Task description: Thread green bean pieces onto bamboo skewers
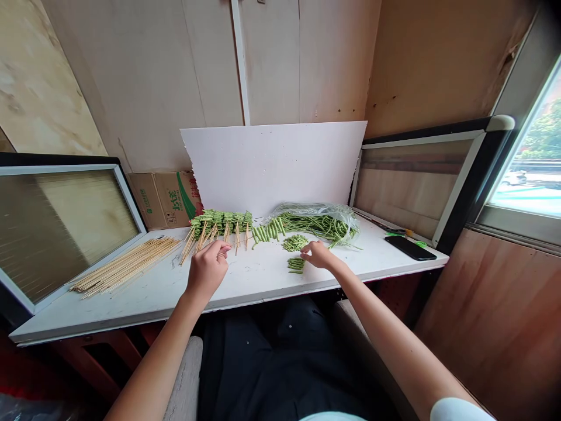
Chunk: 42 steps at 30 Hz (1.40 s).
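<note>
My left hand (208, 266) is closed in a pinch on a thin bamboo skewer (240, 240), which points to the right. A row of green bean pieces (268, 230) appears threaded along its far part. My right hand (319, 255) reaches over the table with bent fingers, thumb and forefinger slightly apart. Its fingertips are beside a neat stack of short bean pieces (295, 265) and a loose heap of cut pieces (295, 242). No piece shows clearly between those fingers. Finished bean skewers (221, 222) lie piled behind my left hand, sticks toward me.
Bare skewers (127, 266) lie spread on the white table (258, 289) at left. Long beans (318, 225) lie in a clear plastic bag (307, 209) at the back. A phone (411, 248) lies right. A carton (164, 199) and white board (276, 166) stand behind.
</note>
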Motion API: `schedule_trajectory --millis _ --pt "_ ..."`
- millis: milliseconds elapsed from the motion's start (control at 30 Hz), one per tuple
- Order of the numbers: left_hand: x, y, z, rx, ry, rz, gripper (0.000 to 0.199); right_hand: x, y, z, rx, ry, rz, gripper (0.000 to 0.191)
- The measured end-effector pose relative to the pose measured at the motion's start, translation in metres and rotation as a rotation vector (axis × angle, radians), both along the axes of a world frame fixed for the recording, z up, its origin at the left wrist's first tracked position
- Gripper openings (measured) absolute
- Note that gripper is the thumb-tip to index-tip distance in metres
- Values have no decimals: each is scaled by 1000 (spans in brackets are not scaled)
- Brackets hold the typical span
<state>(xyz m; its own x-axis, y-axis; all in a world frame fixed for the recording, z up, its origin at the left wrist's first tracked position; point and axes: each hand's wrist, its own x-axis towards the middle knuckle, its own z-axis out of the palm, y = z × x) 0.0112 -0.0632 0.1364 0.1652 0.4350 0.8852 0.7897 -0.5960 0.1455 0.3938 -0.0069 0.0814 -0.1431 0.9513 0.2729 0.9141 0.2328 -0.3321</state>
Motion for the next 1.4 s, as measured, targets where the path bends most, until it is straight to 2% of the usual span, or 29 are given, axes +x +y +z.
schedule_trajectory --millis 133,433,567,700,800,933,1067,1400 --pt "0 0 0 -15 10 -14 25 3 7 -17 -80 37 -25 12" --pt "1 -1 1 -13 9 -16 24 1 8 -18 -39 172 -108 9" --pt "1 -2 1 -20 14 -17 25 -3 5 -5 37 282 -71 12" --pt "1 -2 2 -19 16 -17 27 -15 -5 18 120 715 137 32" --pt "1 -2 1 -1 19 -20 27 -28 -18 35 55 1041 247 47" --pt "1 -2 1 4 23 -20 27 -42 -37 55 -56 1307 429 43" --pt "2 -2 1 2 27 -30 27 -48 -49 66 -148 1418 512 39" --pt "2 -1 -1 -7 25 -37 23 -59 -52 65 -130 1435 478 41"
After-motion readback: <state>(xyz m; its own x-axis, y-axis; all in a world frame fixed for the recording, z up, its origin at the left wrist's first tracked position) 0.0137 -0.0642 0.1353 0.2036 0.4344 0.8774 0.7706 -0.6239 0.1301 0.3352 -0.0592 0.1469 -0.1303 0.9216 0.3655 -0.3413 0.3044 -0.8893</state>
